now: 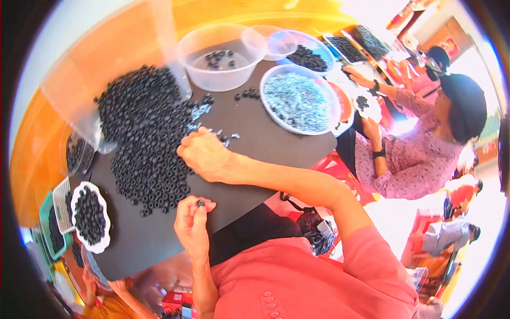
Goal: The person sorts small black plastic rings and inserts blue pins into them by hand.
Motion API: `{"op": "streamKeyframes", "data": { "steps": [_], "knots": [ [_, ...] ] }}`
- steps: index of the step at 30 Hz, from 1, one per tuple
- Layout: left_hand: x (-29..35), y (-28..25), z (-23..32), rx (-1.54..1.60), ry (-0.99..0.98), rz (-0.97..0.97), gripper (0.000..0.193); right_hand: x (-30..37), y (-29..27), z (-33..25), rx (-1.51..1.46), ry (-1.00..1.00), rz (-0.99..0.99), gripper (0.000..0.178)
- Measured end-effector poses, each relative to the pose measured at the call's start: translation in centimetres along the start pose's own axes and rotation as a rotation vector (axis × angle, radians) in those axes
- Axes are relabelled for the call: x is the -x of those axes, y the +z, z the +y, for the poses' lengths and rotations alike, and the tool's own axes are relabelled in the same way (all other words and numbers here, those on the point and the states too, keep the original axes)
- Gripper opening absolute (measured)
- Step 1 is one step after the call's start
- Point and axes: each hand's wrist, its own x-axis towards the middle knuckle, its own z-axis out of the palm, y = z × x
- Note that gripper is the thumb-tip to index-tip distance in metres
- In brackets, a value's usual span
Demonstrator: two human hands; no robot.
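Black ring (201,203) pinched in left hand (192,226), thumb and fingertips closed, over counter (265,143) near edge. Light grip on its sides, hole kept clear, should work best. Right hand (204,155) curled tight beside ring pile (149,165); can't tell if loaded. Silver bits (199,111) just beyond.

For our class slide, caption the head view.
Left hand pinches a small black ring; right hand at the edge of a heap of black rings.
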Motion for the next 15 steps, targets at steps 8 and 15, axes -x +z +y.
{"op": "streamKeyframes", "data": {
  "steps": [8, 15],
  "knots": [
    [-0.2, 0.2, -0.5, 0.07, 0.018, 0.01, 0.017, 0.6, -0.6, 0.3, -0.264, 0.077, 0.145, 0.011],
    [0.0, 0.3, 0.6, 0.002, -0.084, 0.103, 0.015, 4.8, -4.0, -2.3, -1.181, 0.327, 0.082, 0.013]
  ]
}}
